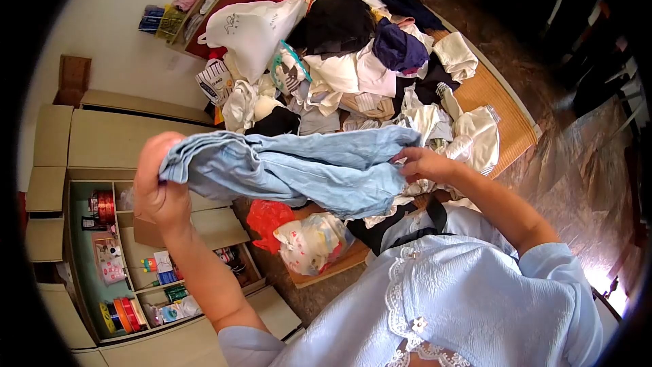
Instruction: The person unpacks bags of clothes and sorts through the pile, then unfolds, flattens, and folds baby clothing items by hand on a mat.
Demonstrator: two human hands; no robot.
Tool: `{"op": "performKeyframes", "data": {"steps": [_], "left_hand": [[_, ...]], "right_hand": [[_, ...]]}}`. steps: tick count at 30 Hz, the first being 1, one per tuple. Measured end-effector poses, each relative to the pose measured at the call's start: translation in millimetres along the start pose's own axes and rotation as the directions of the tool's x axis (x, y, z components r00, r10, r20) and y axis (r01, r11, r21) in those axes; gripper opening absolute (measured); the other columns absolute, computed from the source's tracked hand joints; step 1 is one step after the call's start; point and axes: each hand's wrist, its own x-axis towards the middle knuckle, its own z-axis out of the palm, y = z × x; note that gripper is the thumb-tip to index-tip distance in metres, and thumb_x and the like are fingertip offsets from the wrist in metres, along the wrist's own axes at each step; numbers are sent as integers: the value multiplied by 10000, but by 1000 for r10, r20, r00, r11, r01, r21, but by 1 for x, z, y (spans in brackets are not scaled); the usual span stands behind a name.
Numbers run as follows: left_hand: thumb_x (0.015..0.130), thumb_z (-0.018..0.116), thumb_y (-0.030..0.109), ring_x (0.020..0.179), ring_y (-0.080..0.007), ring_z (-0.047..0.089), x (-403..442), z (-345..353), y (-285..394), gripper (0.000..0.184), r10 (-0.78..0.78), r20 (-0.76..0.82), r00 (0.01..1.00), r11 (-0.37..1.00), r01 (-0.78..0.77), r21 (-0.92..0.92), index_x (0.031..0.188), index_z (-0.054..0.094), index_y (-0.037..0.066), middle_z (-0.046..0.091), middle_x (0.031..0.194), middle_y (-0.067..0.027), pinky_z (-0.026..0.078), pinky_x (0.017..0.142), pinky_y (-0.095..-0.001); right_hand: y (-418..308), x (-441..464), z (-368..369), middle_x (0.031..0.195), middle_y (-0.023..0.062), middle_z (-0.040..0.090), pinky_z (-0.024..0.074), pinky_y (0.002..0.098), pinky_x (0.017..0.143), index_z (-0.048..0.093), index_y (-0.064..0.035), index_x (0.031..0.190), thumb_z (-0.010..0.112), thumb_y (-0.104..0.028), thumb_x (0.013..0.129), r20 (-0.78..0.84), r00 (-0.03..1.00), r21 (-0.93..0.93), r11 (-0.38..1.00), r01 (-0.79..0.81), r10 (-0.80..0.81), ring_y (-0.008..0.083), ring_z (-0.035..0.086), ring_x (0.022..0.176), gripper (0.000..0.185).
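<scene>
A pair of light blue denim trousers is stretched sideways in front of my body. My left hand is closed around the gathered waistband end. At the other end, my right hand grips the edge of the trouser legs between thumb and fingers. Behind the denim lies a large heap of clothes, with a black garment, a dark purple garment and a cream folded piece on it. The trousers hide the near part of the heap.
A white plastic bag stands on the heap's left side. Below the trousers sit a red bag and a clear patterned bag. Open cabinet compartments with ribbon spools are at left. The woven mat's edge runs along the right.
</scene>
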Motion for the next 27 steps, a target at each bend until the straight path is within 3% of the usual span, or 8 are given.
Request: {"op": "performKeyframes", "data": {"steps": [2, 4, 8, 13, 18, 20, 23, 27], "left_hand": [[766, 638, 160, 812, -221, 553, 3, 0, -7, 270, -37, 20, 999, 998, 35, 57, 955, 563, -17, 588, 896, -131, 429, 739, -296], [793, 631, 237, 825, -198, 549, 4, 1, -13, 316, -71, 20, 997, 995, 69, 74, 962, 560, -20, 591, 913, -108, 418, 754, -280], [819, 616, 217, 851, -151, 534, -10, 2, -32, 288, -136, -61, 989, 988, 139, 64, 990, 560, -8, 586, 944, -75, 405, 789, -258], [821, 616, 133, 873, -105, 515, -14, 6, -45, 236, -236, -172, 956, 968, 248, 48, 1008, 556, 2, 574, 961, -41, 399, 798, -240], [822, 610, 116, 864, -98, 511, -20, 4, -64, 228, -326, -137, 935, 945, 324, -37, 1011, 555, 1, 573, 960, -29, 387, 806, -230], [827, 600, 108, 861, -94, 508, -14, 9, -71, 220, -402, -109, 909, 914, 390, -111, 1014, 555, 1, 574, 954, -24, 383, 805, -226], [839, 567, 98, 854, -84, 498, 1, 33, -66, 213, -573, 23, 819, 797, 564, -215, 1024, 553, -7, 573, 941, -15, 383, 794, -217], [831, 573, 115, 824, -72, 500, 29, 80, -85, 221, -548, 212, 809, 816, 573, -79, 1007, 563, -17, 586, 898, -16, 394, 770, -216]], "right_hand": [[-3, 3, -14, 851, 68, 549, 460, 242, 624, 487, -52, 1109, 607, -88, 729, -105, 992, -44, 997, 64, -68, 136, 545, 701, 400], [-33, -9, -21, 854, 67, 555, 471, 261, 630, 480, -63, 1115, 580, -89, 776, -288, 957, 226, 969, 101, -33, 147, 556, 701, 355], [-79, -25, -61, 933, 41, 565, 487, 299, 696, 456, -92, 1173, 529, -142, 849, -471, 844, 320, 841, 437, -259, 141, 563, 788, 336], [-92, -38, -59, 922, 37, 575, 486, 325, 761, 434, -90, 1220, 503, -155, 876, -169, 961, 157, 957, 245, -218, 151, 567, 833, 357], [-113, -41, -64, 924, 26, 574, 479, 318, 766, 477, -92, 1180, 490, -124, 859, -561, 787, 357, 782, 510, -257, 140, 565, 857, 322], [-104, -51, -69, 972, 76, 574, 492, 291, 707, 453, -80, 1200, 500, -71, 839, -462, 838, 378, 791, 482, -290, 165, 570, 804, 364], [-88, -60, -68, 926, 42, 567, 456, 264, 677, 485, -85, 1168, 518, -41, 802, -412, 844, 353, 793, 496, -344, 161, 545, 775, 369], [-23, -42, -110, 822, -5, 532, 423, 272, 611, 555, -115, 1073, 530, -14, 755, -562, 815, 116, 961, 252, -145, 117, 490, 694, 334]]}}
